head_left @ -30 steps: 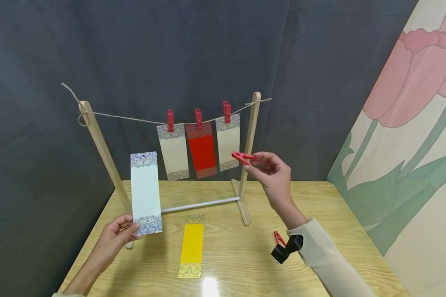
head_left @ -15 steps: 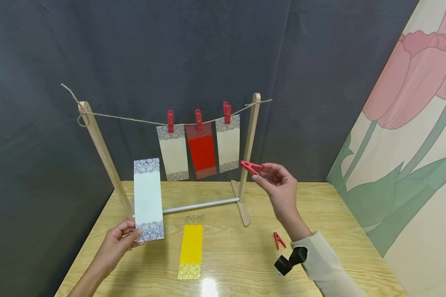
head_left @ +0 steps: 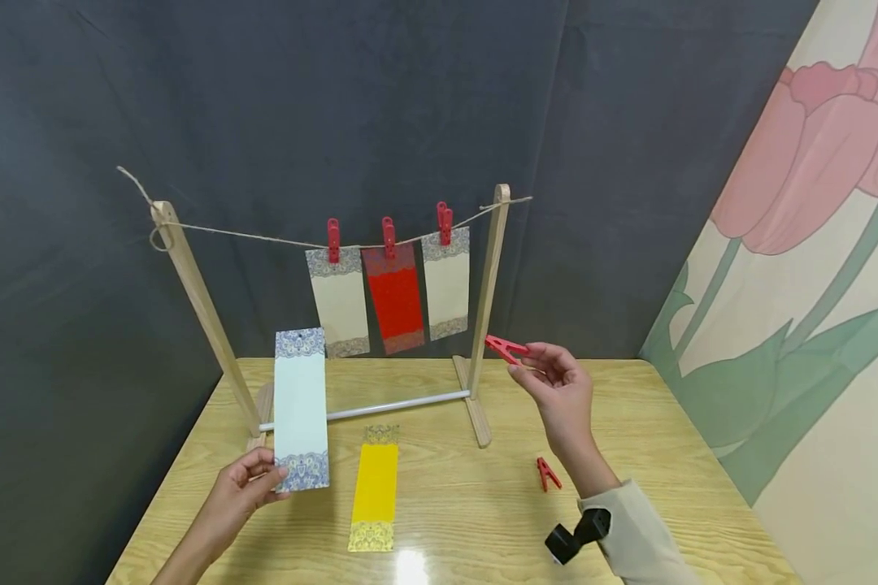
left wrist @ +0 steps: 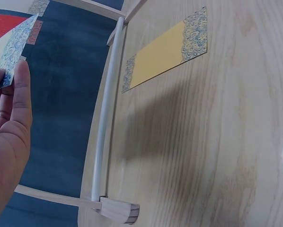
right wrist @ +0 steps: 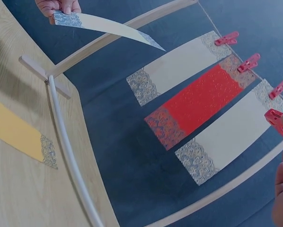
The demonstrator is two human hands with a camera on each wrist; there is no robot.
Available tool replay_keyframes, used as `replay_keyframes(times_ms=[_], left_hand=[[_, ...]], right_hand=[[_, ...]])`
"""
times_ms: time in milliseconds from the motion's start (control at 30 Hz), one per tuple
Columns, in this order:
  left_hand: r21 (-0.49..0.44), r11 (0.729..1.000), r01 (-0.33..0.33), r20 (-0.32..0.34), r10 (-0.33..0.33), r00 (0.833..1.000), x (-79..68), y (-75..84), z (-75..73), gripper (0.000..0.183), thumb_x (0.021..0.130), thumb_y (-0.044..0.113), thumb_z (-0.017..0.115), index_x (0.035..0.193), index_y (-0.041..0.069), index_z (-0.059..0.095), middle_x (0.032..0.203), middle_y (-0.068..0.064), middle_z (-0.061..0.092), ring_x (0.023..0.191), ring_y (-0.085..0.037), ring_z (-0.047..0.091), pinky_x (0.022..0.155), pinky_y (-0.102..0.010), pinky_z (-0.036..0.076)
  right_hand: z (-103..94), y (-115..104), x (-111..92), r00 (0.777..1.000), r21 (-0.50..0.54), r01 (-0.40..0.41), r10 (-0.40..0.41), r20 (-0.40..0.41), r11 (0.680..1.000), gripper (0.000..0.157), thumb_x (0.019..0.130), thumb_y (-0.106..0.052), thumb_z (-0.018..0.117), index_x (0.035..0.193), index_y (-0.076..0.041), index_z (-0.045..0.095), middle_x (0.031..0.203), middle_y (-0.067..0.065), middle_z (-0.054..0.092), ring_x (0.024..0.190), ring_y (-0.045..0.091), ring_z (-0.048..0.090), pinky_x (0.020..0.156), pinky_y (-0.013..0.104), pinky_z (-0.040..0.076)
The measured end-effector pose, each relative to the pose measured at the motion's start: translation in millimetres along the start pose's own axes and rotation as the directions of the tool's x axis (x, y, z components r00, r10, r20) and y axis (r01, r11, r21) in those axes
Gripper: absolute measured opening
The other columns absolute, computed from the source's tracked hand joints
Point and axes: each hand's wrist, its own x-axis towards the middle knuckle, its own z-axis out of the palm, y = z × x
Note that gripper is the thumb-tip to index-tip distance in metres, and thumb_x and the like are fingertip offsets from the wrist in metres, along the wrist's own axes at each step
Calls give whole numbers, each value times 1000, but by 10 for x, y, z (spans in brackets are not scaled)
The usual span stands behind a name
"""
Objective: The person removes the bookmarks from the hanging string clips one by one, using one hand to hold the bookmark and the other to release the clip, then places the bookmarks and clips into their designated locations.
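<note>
My left hand (head_left: 245,496) pinches the lower left corner of a pale blue card (head_left: 300,406) with blue lace-patterned ends and a small hole at the top. The card stands upright in front of the rack's left leg. In my right hand (head_left: 562,394), thumb and fingers pinch a red clothespin (head_left: 506,348) by its handles, just right of the rack's right post. From the twine (head_left: 256,236) hang a cream card (head_left: 340,305), a red card (head_left: 397,298) and another cream card (head_left: 446,286), each under a red clothespin (right wrist: 226,38). A yellow card (head_left: 375,486) lies flat on the table.
The wooden rack has a left post (head_left: 203,309), a right post (head_left: 488,292) and a pale crossbar (head_left: 402,405) low between them. One loose red clothespin (head_left: 548,474) lies on the table (head_left: 475,520) at right. A dark curtain (head_left: 336,97) hangs behind.
The pale blue card has come down and slightly right in my left hand. My right hand has moved down and right with its clothespin. The hanging cards stay put.
</note>
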Motion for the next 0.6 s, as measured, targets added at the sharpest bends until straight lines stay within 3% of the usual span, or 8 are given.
replay_keyframes(times_ms=[200, 333, 433, 600], left_hand=[[3, 1000, 16, 47, -17, 999, -14, -42, -13, 14, 95, 6, 60, 102, -3, 53, 88, -7, 54, 80, -15, 60, 78, -41, 56], [-27, 1000, 4, 117, -1, 993, -22, -92, -28, 6, 97, 5, 58, 102, 4, 55, 88, -3, 56, 81, -13, 61, 78, -39, 56], [-47, 999, 12, 155, -5, 988, -24, -128, -29, 5, 97, 6, 57, 100, 10, 58, 88, 0, 58, 81, -12, 62, 78, -38, 56], [-51, 998, 35, 181, -26, 983, -27, -182, -4, 5, 97, 8, 58, 100, 12, 59, 88, 1, 59, 81, -11, 61, 79, -39, 56]], right_hand=[[-79, 42, -52, 1000, -41, -11, 10, -29, 999, 33, 75, 14, 76, 105, 11, 63, 94, 16, 64, 83, 18, 62, 75, 22, 53], [-131, 70, -89, 999, -41, -26, 24, -47, 999, 33, 74, 13, 77, 104, 12, 63, 95, 18, 63, 82, 18, 62, 75, 22, 53], [-174, 95, -113, 997, -42, -44, 41, -68, 998, 33, 74, 13, 77, 104, 13, 63, 94, 13, 65, 82, 17, 63, 74, 21, 53], [-263, 134, -142, 991, -40, -54, 49, -121, 998, 33, 75, 15, 75, 106, 14, 62, 92, 9, 65, 82, 16, 63, 73, 20, 54]])
